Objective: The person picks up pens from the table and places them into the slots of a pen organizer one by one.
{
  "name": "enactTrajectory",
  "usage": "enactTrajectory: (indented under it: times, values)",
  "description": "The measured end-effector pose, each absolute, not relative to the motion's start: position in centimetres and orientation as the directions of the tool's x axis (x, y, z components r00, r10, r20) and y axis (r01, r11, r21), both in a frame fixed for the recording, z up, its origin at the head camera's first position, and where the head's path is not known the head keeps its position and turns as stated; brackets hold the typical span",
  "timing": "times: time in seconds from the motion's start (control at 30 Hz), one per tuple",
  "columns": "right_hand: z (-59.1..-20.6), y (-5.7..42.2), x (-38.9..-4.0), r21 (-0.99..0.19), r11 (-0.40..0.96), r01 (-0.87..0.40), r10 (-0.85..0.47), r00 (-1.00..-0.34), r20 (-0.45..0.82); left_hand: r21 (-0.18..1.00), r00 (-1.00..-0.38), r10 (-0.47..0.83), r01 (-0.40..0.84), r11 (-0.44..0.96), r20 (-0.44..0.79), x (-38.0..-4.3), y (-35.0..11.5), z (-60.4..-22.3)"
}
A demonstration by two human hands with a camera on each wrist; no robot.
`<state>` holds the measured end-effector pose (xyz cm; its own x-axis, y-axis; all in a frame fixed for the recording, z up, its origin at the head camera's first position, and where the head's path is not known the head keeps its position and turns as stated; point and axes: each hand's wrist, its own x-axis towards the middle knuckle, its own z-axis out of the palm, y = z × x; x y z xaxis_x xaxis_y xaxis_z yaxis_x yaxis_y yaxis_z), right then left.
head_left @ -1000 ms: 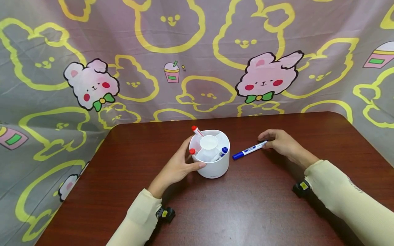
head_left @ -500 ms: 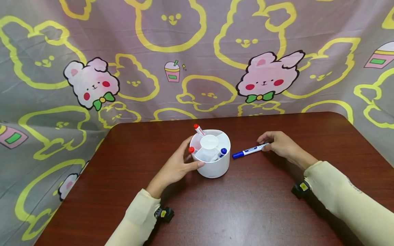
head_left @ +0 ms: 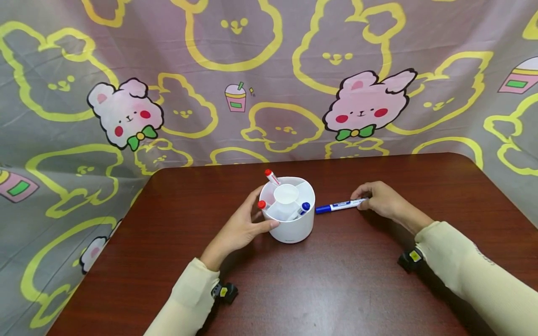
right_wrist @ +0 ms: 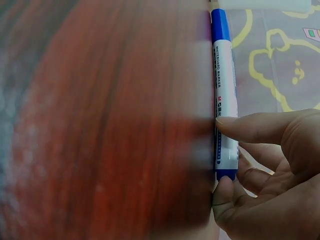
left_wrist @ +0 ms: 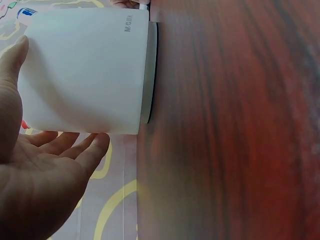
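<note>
A round white pen holder (head_left: pixel 290 231) with divided compartments stands upright on the table. My left hand (head_left: pixel 239 228) grips its left side, the thumb on the front near the rim and the other fingers around the far side. In the left wrist view the thumb and fingers touch the holder's wall (left_wrist: pixel 90 70). Two red-capped markers (head_left: pixel 272 177) and a blue-capped marker (head_left: pixel 304 207) lean inside it. To the right, my right hand (head_left: pixel 380 200) pinches the back end of a blue whiteboard marker (head_left: pixel 340 206). That marker lies low at the tabletop, its blue cap pointing at the holder.
The dark red-brown wooden table (head_left: pixel 269 289) reaches back to a hanging curtain (head_left: pixel 277 84) with yellow outlines and cartoon animals. Small black wrist cameras (head_left: pixel 411 259) are strapped below both sleeves.
The blue whiteboard marker has turned to lie more sideways, and its cap is slightly closer to the pen holder. My right hand has shifted a little nearer the body; the left stays still.
</note>
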<state>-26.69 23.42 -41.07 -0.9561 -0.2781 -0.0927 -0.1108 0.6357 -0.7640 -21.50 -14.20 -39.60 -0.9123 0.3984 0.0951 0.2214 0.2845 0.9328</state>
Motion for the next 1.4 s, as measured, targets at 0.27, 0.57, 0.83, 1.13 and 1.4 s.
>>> enactTrajectory:
  times: [0.27, 0.57, 0.83, 1.13, 1.4]
  values:
    - [-41.1, 23.7, -26.7, -0.75, 0.65, -0.124, -0.289, -0.953, -0.093, 0.934, -0.912, 0.398, 0.222, 0.28, 0.097, -21.5, -14.2, -39.6]
    - [-40.8, 23.9, -26.7, -0.786, 0.613, -0.083, -0.265, -0.959, -0.105, 0.951, -0.903, 0.415, 0.221, 0.216, 0.116, -21.6, -14.4, -39.7]
    - [-40.6, 24.3, -26.6, -0.859, 0.509, -0.057, -0.25, -0.965, -0.084, 0.958, -0.901, 0.422, 0.204, 0.203, 0.102, -21.6, -14.5, -39.7]
    - [-40.3, 24.6, -26.3, -0.939, 0.342, -0.035, -0.247, -0.968, -0.054, 0.953, -0.908, 0.407, 0.206, 0.223, 0.101, -21.4, -14.0, -39.5]
    - [-39.8, 24.6, -26.1, -0.988, 0.146, -0.045, -0.254, -0.967, 0.006, 0.952, -0.906, 0.406, 0.223, 0.209, 0.124, -21.4, -13.4, -39.4]
